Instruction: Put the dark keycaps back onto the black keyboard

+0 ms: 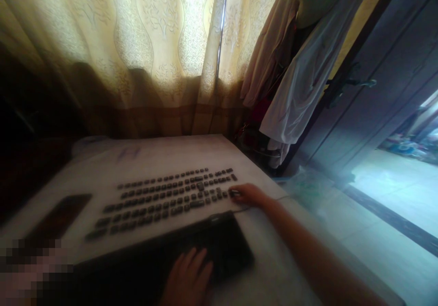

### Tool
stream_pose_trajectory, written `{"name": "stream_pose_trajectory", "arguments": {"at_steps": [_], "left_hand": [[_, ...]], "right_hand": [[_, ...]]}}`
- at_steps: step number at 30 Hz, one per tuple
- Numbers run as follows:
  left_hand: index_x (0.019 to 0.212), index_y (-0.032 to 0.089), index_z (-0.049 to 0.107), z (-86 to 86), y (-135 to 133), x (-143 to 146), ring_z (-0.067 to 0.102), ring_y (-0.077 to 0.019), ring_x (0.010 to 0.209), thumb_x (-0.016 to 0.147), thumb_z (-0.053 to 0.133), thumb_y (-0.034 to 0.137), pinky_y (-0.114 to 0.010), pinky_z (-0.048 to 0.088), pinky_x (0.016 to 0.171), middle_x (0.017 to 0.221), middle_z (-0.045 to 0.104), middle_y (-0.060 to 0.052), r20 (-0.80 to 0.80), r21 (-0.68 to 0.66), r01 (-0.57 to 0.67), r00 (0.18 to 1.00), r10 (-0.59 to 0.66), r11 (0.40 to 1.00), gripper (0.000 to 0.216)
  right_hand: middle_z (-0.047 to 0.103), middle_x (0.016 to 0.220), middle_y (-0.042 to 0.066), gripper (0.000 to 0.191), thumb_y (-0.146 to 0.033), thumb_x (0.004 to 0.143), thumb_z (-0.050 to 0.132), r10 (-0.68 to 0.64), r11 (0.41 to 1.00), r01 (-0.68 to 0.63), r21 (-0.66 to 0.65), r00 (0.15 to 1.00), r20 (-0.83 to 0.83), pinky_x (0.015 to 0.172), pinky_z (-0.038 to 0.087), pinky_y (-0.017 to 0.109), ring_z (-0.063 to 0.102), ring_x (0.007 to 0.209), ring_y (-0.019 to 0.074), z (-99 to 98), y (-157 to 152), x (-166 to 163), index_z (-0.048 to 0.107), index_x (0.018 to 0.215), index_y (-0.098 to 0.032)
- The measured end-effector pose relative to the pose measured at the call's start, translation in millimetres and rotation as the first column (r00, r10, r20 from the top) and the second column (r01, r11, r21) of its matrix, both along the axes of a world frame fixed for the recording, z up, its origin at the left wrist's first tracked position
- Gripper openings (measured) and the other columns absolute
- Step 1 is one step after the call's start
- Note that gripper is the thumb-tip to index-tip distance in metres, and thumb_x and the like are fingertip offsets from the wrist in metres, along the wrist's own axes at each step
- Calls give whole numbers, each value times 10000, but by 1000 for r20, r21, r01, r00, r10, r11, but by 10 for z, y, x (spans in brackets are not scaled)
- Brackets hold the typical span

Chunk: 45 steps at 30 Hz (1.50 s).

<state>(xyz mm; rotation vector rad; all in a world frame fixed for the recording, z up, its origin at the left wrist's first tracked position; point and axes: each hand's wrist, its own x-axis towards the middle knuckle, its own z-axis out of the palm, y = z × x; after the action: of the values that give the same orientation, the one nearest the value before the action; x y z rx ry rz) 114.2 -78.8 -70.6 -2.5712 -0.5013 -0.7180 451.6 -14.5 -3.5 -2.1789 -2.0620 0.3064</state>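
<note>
Loose black keycaps (pixel 150 201) lie in several rows on a pale table, laid out like a keyboard. In front of them sits a dark keyboard base (pixel 137 255), with its cable running off to the right. My left hand (pixel 188 274) rests on this base, its fingers stretched out and slightly apart. At the right end of the rows, my right hand (pixel 248 194) has its fingertips closed on a keycap (pixel 234 192) at table level. The picture is blurred, so the details of the base's surface cannot be made out.
A dark flat rectangular object (pixel 61 214) lies left of the keycaps on the table (pixel 171 148). Patterned curtains (pixel 164 45) hang behind it. Hanging clothes (pixel 290 91) and a door (pixel 362 87) stand to the right, with a clear plastic bag (pixel 304 185) beside the table.
</note>
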Motion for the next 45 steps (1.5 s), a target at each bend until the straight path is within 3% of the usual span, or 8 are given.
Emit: {"name": "stream_pose_trajectory", "arguments": {"at_steps": [12, 19, 23, 27, 30, 35, 38, 45], "left_hand": [[1146, 239, 652, 79, -47, 13, 678, -230, 1026, 837, 508, 218, -358, 587, 805, 1180, 705, -37, 71, -42, 1, 998, 2, 999, 341], [1199, 229, 619, 135, -116, 13, 659, -248, 1081, 828, 536, 201, -383, 580, 851, 1236, 679, -49, 92, -123, -14, 995, 25, 992, 380], [1240, 232, 591, 194, -200, 37, 616, -272, 1165, 810, 544, 143, -453, 553, 923, 1304, 639, -51, 65, -252, -75, 993, 94, 965, 442], [1240, 219, 599, 235, -270, 88, 595, -274, 1193, 840, 533, 146, -480, 509, 985, 1307, 635, -74, 90, -366, -74, 989, 115, 928, 412], [1231, 197, 610, 251, -279, 29, 601, -273, 1179, 873, 530, 183, -476, 495, 994, 1287, 644, -99, 99, -383, -52, 990, 97, 922, 368], [1280, 195, 579, 284, -187, -612, 592, -283, 1189, 899, 551, 327, -493, 466, 1015, 1294, 639, -102, 87, -346, -82, 989, 119, 935, 405], [1257, 191, 600, 307, -90, -1255, 587, -309, 1196, 921, 502, 424, -530, 458, 1014, 1295, 638, -113, 139, -319, -209, 954, 264, 924, 420], [1188, 144, 623, 347, -41, -2121, 632, -284, 1134, 951, 370, 336, -483, 505, 978, 1228, 666, -151, 314, -528, -421, 710, 630, 738, 396]], "right_hand": [[744, 1112, 70, 450, -327, 773, 679, 23, 997, -24, -79, 1000, -2, 882, 476, 363, 679, 1014, 296, 70, -12, -11, 679, 1221, -294], [766, 969, 91, 561, -307, 626, 787, -79, 994, 94, 53, 970, -231, 836, 487, 385, 688, 903, 305, 105, -72, 13, 704, 1175, -229], [730, 783, 66, 391, -454, 728, 686, -77, 958, 206, 199, 854, -515, 666, 497, 325, 654, 707, 224, 190, -299, -32, 736, 998, -175], [526, 516, -25, 512, -614, 850, 432, -22, 886, 373, 277, 630, -777, 461, 397, 253, 485, 454, 135, 207, -598, -318, 675, 861, -163], [524, 549, -17, 544, -668, 824, 396, 28, 830, 483, 281, 466, -885, 490, 427, 258, 498, 480, 133, 164, -770, -642, 632, 800, -179], [497, 504, -6, 530, -632, 827, 415, 35, 797, 554, 239, 354, -935, 456, 377, 247, 461, 457, 127, 87, -969, -1089, 633, 660, -179], [434, 455, -28, 488, -596, 824, 460, 16, 805, 551, 222, 352, -936, 411, 303, 234, 397, 424, 117, 94, -1040, -1279, 624, 610, -191], [434, 468, -54, 403, -586, 740, 581, -98, 798, 580, 164, 394, -914, 392, 313, 230, 395, 407, 110, 113, -1002, -1715, 619, 724, -185]]}}
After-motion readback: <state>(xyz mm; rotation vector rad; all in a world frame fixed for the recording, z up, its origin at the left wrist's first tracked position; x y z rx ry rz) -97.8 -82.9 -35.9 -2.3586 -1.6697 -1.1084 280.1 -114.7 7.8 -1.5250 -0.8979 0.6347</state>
